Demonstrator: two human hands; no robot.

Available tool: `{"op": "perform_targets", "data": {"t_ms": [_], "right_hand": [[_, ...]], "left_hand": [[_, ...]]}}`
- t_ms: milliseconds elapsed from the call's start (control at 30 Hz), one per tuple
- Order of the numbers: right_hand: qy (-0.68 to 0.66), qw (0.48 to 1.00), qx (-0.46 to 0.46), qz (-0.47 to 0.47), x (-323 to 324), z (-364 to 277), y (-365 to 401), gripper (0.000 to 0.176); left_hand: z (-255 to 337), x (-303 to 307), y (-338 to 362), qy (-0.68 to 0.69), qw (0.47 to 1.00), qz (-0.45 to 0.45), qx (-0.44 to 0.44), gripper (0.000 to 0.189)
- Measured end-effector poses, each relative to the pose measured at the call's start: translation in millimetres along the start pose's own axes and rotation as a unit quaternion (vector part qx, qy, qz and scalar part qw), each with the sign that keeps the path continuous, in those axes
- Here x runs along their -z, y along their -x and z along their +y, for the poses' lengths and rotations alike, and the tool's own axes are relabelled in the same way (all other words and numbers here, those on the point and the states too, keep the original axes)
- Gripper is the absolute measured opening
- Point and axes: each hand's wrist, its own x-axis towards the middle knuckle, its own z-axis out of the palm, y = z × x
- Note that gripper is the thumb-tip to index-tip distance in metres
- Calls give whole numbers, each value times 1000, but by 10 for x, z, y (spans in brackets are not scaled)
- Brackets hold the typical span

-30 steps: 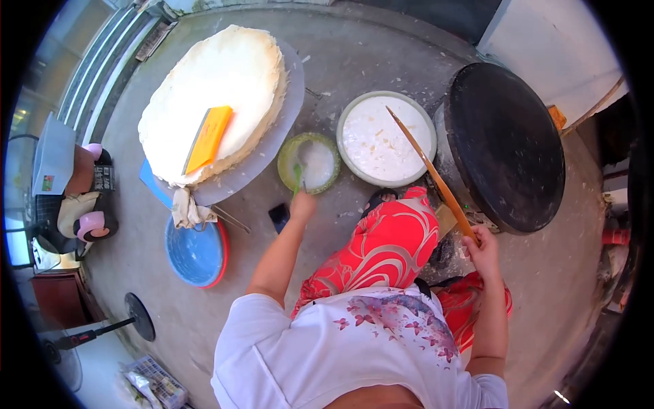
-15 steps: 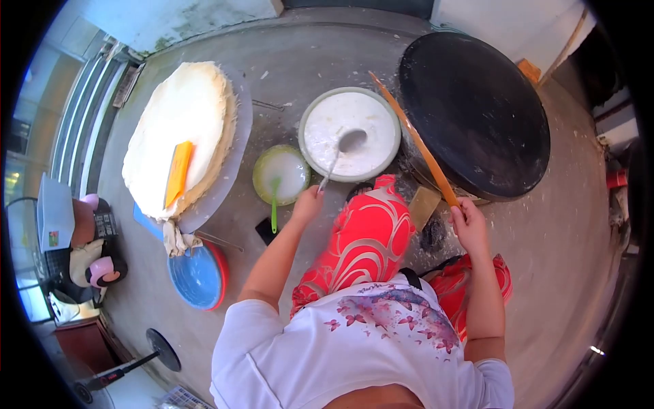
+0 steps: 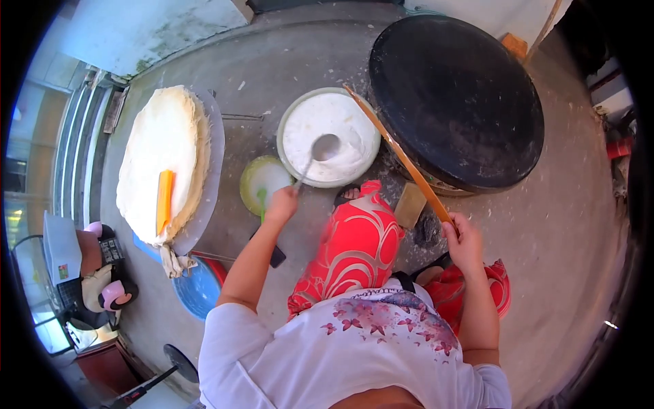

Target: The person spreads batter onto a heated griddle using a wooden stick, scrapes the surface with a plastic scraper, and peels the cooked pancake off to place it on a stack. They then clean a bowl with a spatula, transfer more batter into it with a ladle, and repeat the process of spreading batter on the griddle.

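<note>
My left hand point(image 3: 281, 204) is closed around the handle of a metal ladle point(image 3: 326, 146). The ladle's bowl sits in thick white batter inside a round basin point(image 3: 289, 111). In my right hand point(image 3: 463, 240) is a long, thin wooden spatula point(image 3: 417, 176), slanting up and left so its tip reaches over the basin's rim. Right of the basin stands a large round black griddle point(image 3: 456, 102). Close to my left hand is a smaller yellow-green bowl point(image 3: 248, 178) of white liquid, with a green spoon point(image 3: 261, 199) partly hidden by that hand.
To the left, a tall stack of thin pale flatbreads point(image 3: 153, 140) carries an orange-handled scraper point(image 3: 164, 201). A blue basin point(image 3: 197, 290) sits below it. A dark phone-like object point(image 3: 277, 257) lies beside my left forearm, and a brick-like block point(image 3: 410, 205) near the griddle.
The whole view has turned slightly, shifting the basin and griddle left. The ladle has moved a little within the batter, whose surface looks more stirred. Both hands keep their holds.
</note>
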Motion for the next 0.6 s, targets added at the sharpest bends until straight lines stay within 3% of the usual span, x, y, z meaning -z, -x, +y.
{"op": "perform_targets", "data": {"t_ms": [33, 133, 167, 200, 233, 367, 400, 433, 600], "right_hand": [[-18, 1000, 8, 9, -4, 15, 3, 11], [-23, 1000, -7, 9, 0, 47, -5, 12], [-24, 1000, -8, 13, 2, 30, -10, 12], [-1, 1000, -5, 21, 8, -4, -13, 12], [23, 999, -2, 26, 13, -30, -19, 13], [5, 1000, -23, 19, -8, -60, -43, 13], [-2, 1000, -18, 17, -17, -44, -54, 14], [-9, 1000, -13, 15, -17, -37, -75, 14], [-18, 1000, -18, 7, -14, -11, -68, 14]], "left_hand": [[65, 90, 84, -63, 998, 3, 12, 21], [-221, -354, 29, -73, 997, -10, -38, 27], [-55, -328, -16, -75, 996, -11, -42, 27], [134, -304, -100, 60, 993, -71, 68, 27], [327, -263, -166, 192, 956, -130, 178, 27], [583, -255, -393, 290, 943, -98, 130, 28], [404, -432, -492, 115, 993, -21, 8, 28], [307, -530, -539, -68, 989, 58, -114, 27], [315, 29, -55, -80, 996, -5, -49, 24]]}}
